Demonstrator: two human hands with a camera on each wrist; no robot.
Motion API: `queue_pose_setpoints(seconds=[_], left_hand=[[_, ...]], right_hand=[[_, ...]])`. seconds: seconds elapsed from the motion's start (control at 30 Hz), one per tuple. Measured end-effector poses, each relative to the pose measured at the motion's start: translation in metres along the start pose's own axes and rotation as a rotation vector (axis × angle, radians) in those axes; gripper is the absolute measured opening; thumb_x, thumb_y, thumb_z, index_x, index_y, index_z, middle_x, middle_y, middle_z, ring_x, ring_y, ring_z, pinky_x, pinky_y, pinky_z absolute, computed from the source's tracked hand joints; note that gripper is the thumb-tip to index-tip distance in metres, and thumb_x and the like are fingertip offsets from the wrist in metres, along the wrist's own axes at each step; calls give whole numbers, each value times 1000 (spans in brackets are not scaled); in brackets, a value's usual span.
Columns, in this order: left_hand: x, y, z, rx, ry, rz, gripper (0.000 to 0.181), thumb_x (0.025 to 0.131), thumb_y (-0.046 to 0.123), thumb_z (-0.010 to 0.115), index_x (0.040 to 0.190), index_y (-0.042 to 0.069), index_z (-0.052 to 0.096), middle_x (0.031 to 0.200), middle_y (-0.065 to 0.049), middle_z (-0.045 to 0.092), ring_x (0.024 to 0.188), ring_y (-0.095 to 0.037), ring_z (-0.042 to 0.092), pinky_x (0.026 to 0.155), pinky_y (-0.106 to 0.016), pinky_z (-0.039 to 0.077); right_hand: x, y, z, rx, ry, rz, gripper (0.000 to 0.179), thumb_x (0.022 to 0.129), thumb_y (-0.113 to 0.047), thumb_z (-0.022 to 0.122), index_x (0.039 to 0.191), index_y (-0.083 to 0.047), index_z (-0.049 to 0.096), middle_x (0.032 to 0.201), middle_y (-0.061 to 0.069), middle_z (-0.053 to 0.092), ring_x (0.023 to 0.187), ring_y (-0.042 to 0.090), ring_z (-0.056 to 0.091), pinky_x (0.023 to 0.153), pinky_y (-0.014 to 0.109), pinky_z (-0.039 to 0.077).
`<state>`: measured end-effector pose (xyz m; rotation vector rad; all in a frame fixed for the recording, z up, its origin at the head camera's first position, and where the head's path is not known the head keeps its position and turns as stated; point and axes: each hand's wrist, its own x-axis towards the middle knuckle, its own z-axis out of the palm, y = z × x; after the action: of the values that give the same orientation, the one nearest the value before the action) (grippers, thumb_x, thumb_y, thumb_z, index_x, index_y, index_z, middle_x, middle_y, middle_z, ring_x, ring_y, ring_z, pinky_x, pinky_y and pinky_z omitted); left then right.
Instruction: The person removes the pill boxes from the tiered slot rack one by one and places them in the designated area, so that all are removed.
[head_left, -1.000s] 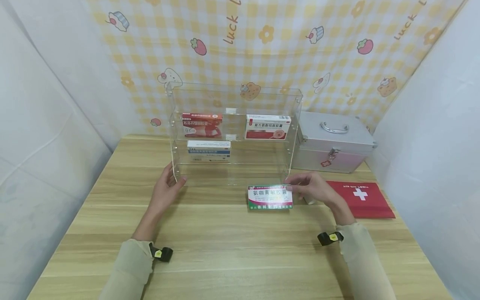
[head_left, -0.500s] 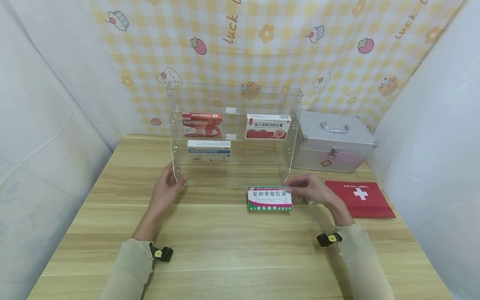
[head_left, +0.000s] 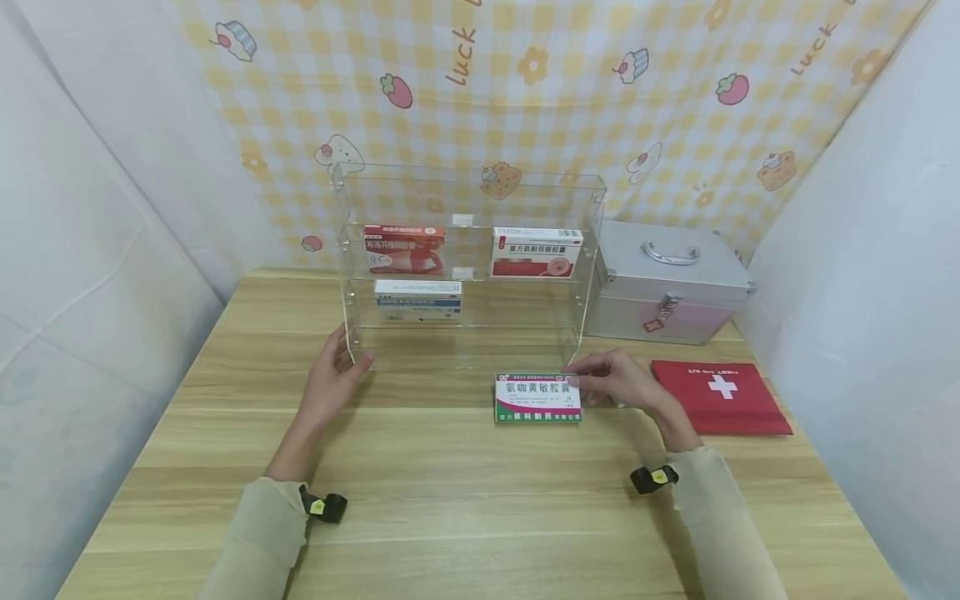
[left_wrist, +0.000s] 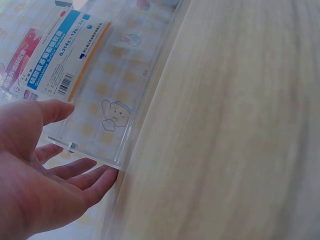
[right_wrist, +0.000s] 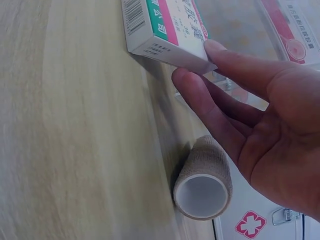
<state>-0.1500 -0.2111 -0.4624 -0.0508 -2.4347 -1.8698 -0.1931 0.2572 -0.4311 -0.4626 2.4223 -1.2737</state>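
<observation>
A clear acrylic display rack (head_left: 517,337) stands at the back of the wooden table. My left hand (head_left: 337,371) holds its lower left corner, thumb in front and fingers around the outer side; in the left wrist view the fingertips touch the side panel. My right hand (head_left: 618,383) pinches the right end of a white, green and pink medicine box (head_left: 536,398) between thumb and finger, just in front of the rack's lower right. The box's printed face is turned up toward me. In the right wrist view a gap shows between its near edge and the tabletop.
On the rack stand a red medicine box (head_left: 405,252), a white-and-red one (head_left: 536,254) and a blue-and-white one (head_left: 418,302). At right are a silver case (head_left: 667,287) and a red first-aid pouch (head_left: 723,400). A tan bandage roll (right_wrist: 204,177) lies below my right hand.
My right hand has shifted slightly left with the medicine box, which has come slightly lower and changed its tilt a little. The left hand has stayed at the rack.
</observation>
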Motion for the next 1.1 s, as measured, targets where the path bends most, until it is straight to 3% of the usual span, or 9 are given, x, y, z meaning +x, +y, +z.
queue_pose_setpoints(seconds=[0.7, 1.1], left_hand=[[0, -1, 0, -4, -7, -6, 76, 98, 36, 61, 158, 26, 16, 157, -20, 24, 139, -41, 30, 111, -54, 32], [2, -3, 0, 10, 10, -23, 76, 97, 36, 61, 158, 25, 17, 156, -21, 26, 139, -39, 32, 111, -52, 33]], right_hand=[[1, 1, 10, -57, 75, -5, 24, 90, -12, 73, 114, -12, 74, 107, 9, 67, 84, 24, 66, 67, 34, 61], [5, 3, 14, 19, 73, 12, 23, 90, -7, 72, 112, -6, 74, 105, 14, 65, 75, 26, 69, 63, 37, 61]])
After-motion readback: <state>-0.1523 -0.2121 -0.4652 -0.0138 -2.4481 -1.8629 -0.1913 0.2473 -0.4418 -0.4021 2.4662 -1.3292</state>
